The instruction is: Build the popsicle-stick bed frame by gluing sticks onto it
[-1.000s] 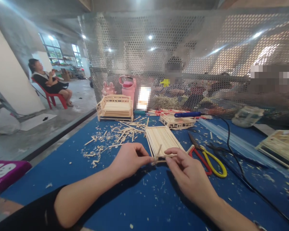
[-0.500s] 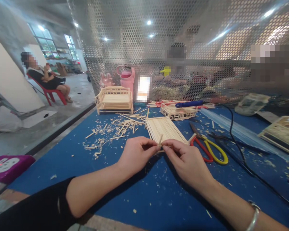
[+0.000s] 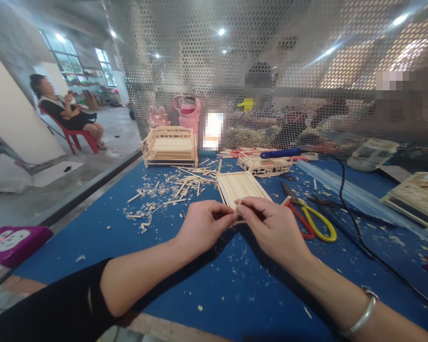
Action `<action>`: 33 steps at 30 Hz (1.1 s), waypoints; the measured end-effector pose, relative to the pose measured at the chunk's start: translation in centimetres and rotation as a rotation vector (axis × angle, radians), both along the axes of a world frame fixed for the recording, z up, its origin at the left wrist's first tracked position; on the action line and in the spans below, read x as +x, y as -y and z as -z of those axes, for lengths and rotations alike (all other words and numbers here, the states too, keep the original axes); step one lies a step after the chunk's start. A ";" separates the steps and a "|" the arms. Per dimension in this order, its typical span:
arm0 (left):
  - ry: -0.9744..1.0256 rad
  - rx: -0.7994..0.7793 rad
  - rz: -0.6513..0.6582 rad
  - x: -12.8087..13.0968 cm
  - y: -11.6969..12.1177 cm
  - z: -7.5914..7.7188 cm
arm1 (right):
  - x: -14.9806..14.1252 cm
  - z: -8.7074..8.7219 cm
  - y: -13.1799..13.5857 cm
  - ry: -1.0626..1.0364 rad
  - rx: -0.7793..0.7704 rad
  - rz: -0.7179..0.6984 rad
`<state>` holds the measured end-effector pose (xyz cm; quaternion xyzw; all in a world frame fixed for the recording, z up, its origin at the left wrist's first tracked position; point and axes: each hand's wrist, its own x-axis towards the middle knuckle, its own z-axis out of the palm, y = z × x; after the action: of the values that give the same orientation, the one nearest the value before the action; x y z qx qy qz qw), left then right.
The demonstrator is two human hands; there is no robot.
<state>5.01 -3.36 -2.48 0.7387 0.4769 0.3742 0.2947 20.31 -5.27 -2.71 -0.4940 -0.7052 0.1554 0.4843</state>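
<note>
My left hand (image 3: pixel 203 225) and my right hand (image 3: pixel 273 228) meet over the blue table (image 3: pixel 92 237), both pinched on a small piece made of thin wooden sticks (image 3: pixel 237 213) held between their fingertips. Most of that piece is hidden by my fingers. Just behind my hands lies a flat panel of glued wooden sticks (image 3: pixel 239 186). Red and yellow handled scissors (image 3: pixel 308 219) lie to the right of my right hand.
Loose stick offcuts (image 3: pixel 164 194) litter the table to the left. A finished miniature stick bench (image 3: pixel 170 148), a smaller stick frame (image 3: pixel 264 166), a blue tool (image 3: pixel 280 153) and a black cable (image 3: pixel 356 232) lie behind. A perforated metal screen (image 3: pixel 271 71) closes the back; people sit beyond.
My hands have drawn closer together and moved slightly away from me. The stick piece, which stuck out between them before, is now mostly covered by my fingers.
</note>
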 end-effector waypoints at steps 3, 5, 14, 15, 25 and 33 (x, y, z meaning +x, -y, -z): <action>0.019 -0.015 0.005 0.0 0.1 0.0 | 0.0 0.0 -0.1 0.024 -0.014 -0.013; 0.025 -0.018 0.006 0.0 0.1 0.1 | 0.0 -0.1 -0.1 0.029 -0.024 -0.007; 0.020 -0.024 0.002 0.1 0.0 0.0 | -0.1 -0.3 0.0 0.052 -0.036 0.004; 0.020 -0.022 0.002 0.1 0.0 0.0 | -0.1 -0.3 0.0 0.052 -0.039 0.003; 0.065 -0.058 -0.011 0.2 -0.1 0.3 | -0.1 -0.3 0.0 0.048 -0.043 0.005; 0.032 -0.010 -0.004 0.2 0.0 0.2 | -0.1 -0.2 -0.1 0.057 -0.053 0.018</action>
<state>5.17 -3.39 -2.73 0.7302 0.4757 0.3840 0.3052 20.21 -5.17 -2.48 -0.5170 -0.7100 0.1555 0.4522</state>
